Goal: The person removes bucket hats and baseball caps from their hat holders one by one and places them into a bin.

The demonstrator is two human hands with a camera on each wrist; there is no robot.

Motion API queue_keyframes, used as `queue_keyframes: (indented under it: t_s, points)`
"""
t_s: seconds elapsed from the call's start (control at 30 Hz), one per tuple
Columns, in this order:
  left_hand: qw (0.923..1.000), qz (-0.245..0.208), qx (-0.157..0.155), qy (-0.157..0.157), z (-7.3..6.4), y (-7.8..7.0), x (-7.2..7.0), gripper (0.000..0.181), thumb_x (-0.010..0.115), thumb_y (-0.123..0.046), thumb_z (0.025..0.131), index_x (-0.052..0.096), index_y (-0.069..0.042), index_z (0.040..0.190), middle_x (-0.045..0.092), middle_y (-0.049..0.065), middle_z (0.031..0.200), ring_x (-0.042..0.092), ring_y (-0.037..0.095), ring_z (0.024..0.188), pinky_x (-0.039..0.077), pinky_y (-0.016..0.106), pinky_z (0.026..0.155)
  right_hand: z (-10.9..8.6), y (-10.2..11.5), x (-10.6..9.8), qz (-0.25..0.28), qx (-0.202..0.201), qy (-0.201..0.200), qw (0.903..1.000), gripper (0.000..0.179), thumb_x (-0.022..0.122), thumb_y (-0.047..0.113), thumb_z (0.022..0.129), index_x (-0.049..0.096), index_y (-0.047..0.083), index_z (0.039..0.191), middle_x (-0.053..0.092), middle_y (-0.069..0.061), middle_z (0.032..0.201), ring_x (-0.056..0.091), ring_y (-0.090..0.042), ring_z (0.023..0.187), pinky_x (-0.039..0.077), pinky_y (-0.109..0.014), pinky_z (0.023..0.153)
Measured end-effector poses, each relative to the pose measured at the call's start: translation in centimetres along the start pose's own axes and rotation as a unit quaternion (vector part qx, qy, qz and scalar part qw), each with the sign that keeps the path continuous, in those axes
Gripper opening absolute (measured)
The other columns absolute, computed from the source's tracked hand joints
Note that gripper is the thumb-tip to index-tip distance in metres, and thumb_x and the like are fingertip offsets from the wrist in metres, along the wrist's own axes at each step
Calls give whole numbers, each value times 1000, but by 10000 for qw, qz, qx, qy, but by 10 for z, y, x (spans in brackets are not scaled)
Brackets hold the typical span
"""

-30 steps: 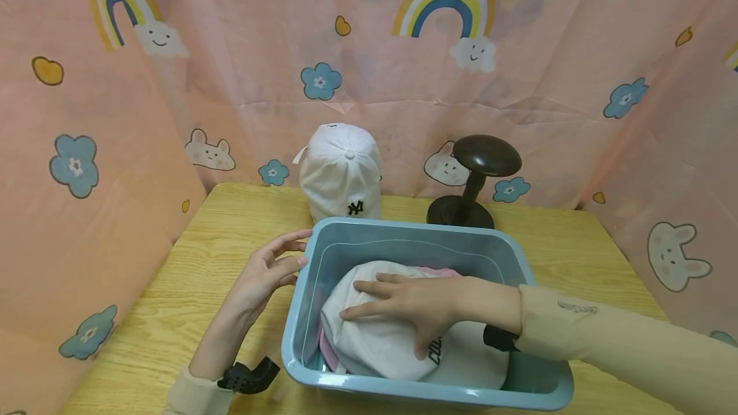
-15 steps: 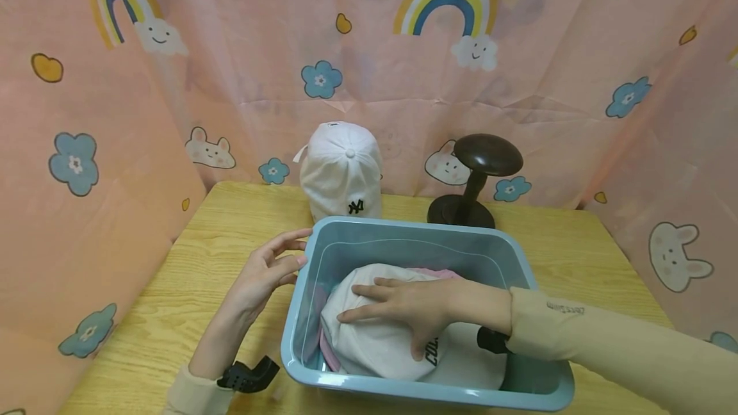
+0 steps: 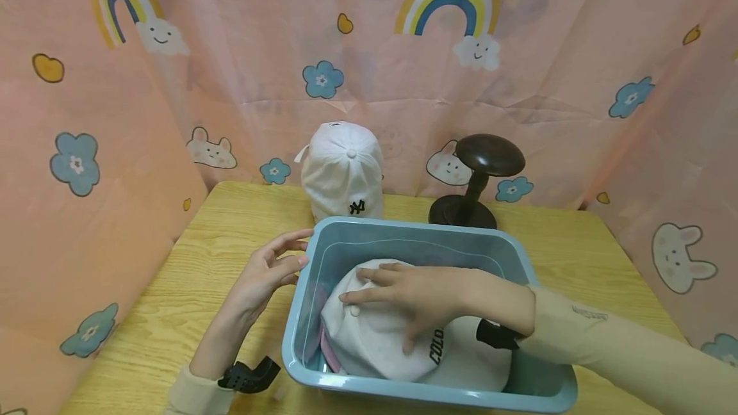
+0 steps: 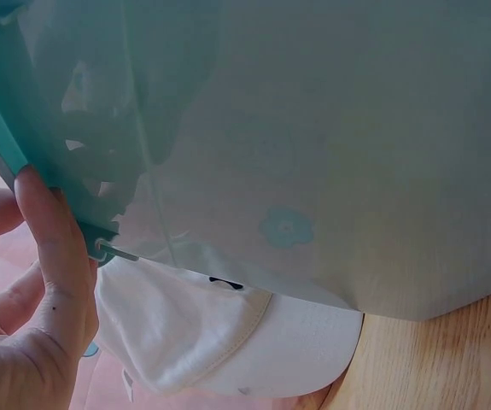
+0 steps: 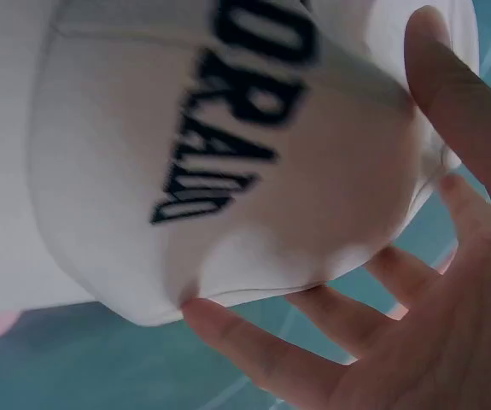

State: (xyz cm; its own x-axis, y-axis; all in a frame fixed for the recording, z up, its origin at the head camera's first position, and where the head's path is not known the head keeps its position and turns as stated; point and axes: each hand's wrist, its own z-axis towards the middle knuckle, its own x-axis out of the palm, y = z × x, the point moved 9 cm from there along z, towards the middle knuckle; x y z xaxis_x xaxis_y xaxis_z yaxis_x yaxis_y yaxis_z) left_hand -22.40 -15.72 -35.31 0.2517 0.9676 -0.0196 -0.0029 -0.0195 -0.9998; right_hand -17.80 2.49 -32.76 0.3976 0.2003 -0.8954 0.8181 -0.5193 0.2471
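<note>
A white baseball cap [image 3: 369, 338] with dark lettering lies in a blue plastic bin [image 3: 429, 390], its brim to the right. Pink cloth or a pink cap [image 3: 328, 351] peeks out under it. My right hand [image 3: 421, 293] is spread over the crown; in the right wrist view its fingertips [image 5: 202, 312] touch the fabric, thumb apart from the fingers. On the bin's left side, my left hand [image 3: 268, 268] rests its fingertips against the rim, without a clear grip around it. The left wrist view shows one finger [image 4: 49, 213] along the rim.
Behind the bin, another white cap [image 3: 343, 165] with a black logo stands upright. To its right is a dark hat stand [image 3: 489, 155] with a round top and nothing on it. A patterned pink cloth [image 3: 369, 69] closes off the wooden table [image 3: 219, 242] at the back and sides.
My right hand lifts slightly and its wrist arches, uncovering the button on the cap's crown and more of the lettering. My left hand and the bin stay in place.
</note>
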Motion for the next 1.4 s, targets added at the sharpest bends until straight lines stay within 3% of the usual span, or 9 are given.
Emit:
queue_keyframes:
  t_s: [0.27, 0.7, 0.97, 1.2, 1.4]
  points:
    - [10000, -33, 16, -24, 0, 0, -1, 49, 61, -13, 93, 47, -4, 139, 51, 10, 118, 65, 8, 82, 53, 28, 71, -8, -5, -24, 85, 146, -315, 9994, 76, 71, 46, 83, 30, 42, 147, 30, -3, 157, 35, -23, 141, 38, -46, 109]
    - [10000, -66, 43, 4, 0, -1, -1, 49, 61, -12, 92, 47, -3, 139, 52, 8, 117, 65, 7, 82, 53, 28, 72, -12, -11, -52, -227, -37, -1158, 9930, 50, 62, 42, 91, 53, 24, 137, 56, 4, 136, 52, -18, 128, 48, -40, 100]
    - [9999, -85, 54, 39, 0, -1, 0, 49, 61, -12, 93, 47, -3, 139, 51, 10, 118, 66, 7, 83, 53, 28, 73, -16, -13, -72, -223, -51, -1609, 9867, 39, 61, 39, 93, 59, 24, 130, 60, 7, 129, 57, -15, 121, 52, -38, 93]
    - [10000, -61, 41, 26, 0, 0, 0, 49, 61, -13, 93, 47, -4, 139, 52, 9, 118, 65, 7, 82, 53, 27, 73, -20, -20, -88, -225, -36, -2041, 9787, 32, 63, 36, 92, 63, 24, 122, 64, 6, 121, 61, -11, 105, 53, -28, 78]
    - [10000, -39, 29, -3, -1, 0, -1, 49, 61, -13, 92, 48, -5, 138, 52, 9, 118, 66, 8, 82, 53, 27, 72, -20, -28, -97, -61, 145, -2226, 9748, 31, 63, 37, 92, 62, 26, 121, 63, 10, 120, 61, -11, 106, 53, -32, 86]
